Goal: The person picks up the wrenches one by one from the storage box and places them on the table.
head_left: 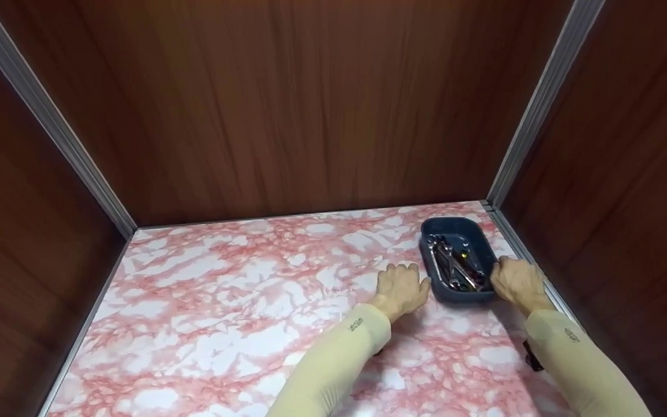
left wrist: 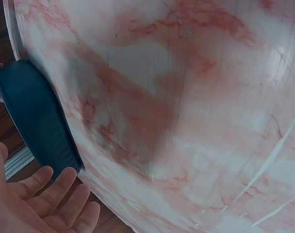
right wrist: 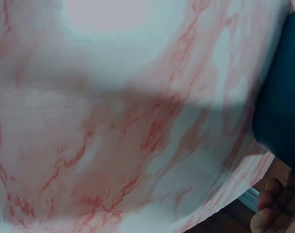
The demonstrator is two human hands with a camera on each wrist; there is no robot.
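Observation:
A dark blue plastic bin (head_left: 465, 297) sits at the right of the table, with several shiny wrenches (head_left: 453, 267) lying in a heap inside it. Among them shows a small yellow piece (head_left: 464, 254). My right hand (head_left: 519, 284) holds the bin's right side near the front corner, thumb at the rim. In the right wrist view its fingers (right wrist: 264, 217) are bent close under the bin wall (right wrist: 283, 92). Just off the bin's left side is my left hand (head_left: 398, 288), its fingers loosely bent. The left wrist view shows these fingers (left wrist: 65, 196) with nothing in them, near the bin wall (left wrist: 36, 111).
The table (head_left: 223, 301) has a pink and white marbled top. Brown wood panels (head_left: 310, 110) close it in at the back and both sides, with metal posts (head_left: 542, 104) at the corners. The bin stands close to the right edge rail (head_left: 513, 237).

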